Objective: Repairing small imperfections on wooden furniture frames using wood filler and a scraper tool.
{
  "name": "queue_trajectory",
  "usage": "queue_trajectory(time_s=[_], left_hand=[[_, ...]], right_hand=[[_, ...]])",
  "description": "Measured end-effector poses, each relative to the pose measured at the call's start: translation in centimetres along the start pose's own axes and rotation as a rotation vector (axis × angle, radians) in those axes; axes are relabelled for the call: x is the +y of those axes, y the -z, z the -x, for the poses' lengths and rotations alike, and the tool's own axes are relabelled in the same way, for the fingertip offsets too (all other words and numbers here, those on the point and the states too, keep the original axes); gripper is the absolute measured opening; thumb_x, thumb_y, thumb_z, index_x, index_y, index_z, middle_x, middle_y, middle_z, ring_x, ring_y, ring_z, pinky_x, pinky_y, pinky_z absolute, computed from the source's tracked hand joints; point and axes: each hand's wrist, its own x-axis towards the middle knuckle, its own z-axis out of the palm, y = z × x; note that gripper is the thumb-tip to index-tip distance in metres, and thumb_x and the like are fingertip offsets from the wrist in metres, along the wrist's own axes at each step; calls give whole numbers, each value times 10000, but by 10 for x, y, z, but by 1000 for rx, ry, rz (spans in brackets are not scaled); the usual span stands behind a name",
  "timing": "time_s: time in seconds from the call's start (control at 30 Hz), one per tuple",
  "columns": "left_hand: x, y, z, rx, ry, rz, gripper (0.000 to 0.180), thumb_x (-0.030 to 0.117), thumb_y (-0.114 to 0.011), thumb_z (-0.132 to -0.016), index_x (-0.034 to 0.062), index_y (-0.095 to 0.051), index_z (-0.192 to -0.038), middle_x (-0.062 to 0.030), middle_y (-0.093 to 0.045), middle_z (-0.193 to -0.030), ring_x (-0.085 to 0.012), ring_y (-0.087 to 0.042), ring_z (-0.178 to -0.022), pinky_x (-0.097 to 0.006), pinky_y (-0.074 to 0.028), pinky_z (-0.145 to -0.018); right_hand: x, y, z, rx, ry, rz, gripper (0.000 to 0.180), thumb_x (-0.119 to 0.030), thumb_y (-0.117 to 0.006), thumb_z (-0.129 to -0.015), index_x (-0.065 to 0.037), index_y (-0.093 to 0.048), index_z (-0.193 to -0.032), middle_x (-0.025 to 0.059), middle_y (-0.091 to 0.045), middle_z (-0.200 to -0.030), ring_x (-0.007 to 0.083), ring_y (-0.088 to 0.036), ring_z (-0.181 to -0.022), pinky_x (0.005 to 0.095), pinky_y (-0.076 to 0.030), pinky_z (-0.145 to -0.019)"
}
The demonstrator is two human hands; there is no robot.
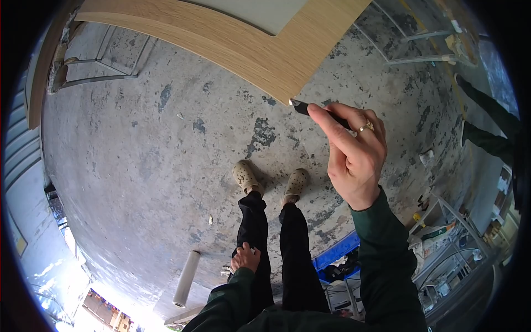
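My right hand (pixel 357 149), with a ring on one finger, is closed around a slim black-handled tool (pixel 337 118). The tool's short pale tip is at the near corner of a light wood-grain panel (pixel 238 47); whether it touches is hard to tell. Inside the panel's broad frame lies a grey inset (pixel 260 14). My left hand (pixel 245 258) hangs low by my left leg with its fingers curled. Something small and pale shows at its fingers, too little to name.
Metal stand legs (pixel 409 58) rise at far right, others (pixel 105 77) at far left. A pale roll (pixel 186 279) is at lower left. A blue crate (pixel 337 257) and a metal rack (pixel 453 249) sit at lower right. Another person's legs (pixel 489 116) show at the right edge.
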Motion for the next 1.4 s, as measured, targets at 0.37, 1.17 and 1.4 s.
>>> queue_trajectory(time_s=[0.37,1.17,1.4], left_hand=[[-3,-8,0,102,-52,-28,313,375,-549,-778,83,-488,-873,-185,-603,-765,-358,-633,-636,-486,-500,-571],[1,-3,1,-7,2,-27,344,397,-523,-794,80,-492,-923,-197,-615,-841,-381,-631,-733,-507,-485,-669],[-4,-8,0,-1,0,-38,348,405,-524,-795,83,-490,-922,-199,-624,-840,-374,-635,-757,-508,-476,-680]], right_hand=[[5,-4,1,82,-35,-220,494,121,-521,-697,-125,-652,-1105,43,-635,-893,171,-577,-755,325,-394,-741],[-22,-91,25,455,-537,-1207,158,-12,-492,-921,-7,-513,-1077,103,-613,-1088,143,-583,-995,258,-457,-861],[-32,-108,27,472,-540,-1145,154,3,-501,-911,-14,-515,-1063,100,-618,-1109,130,-578,-997,236,-457,-817]])
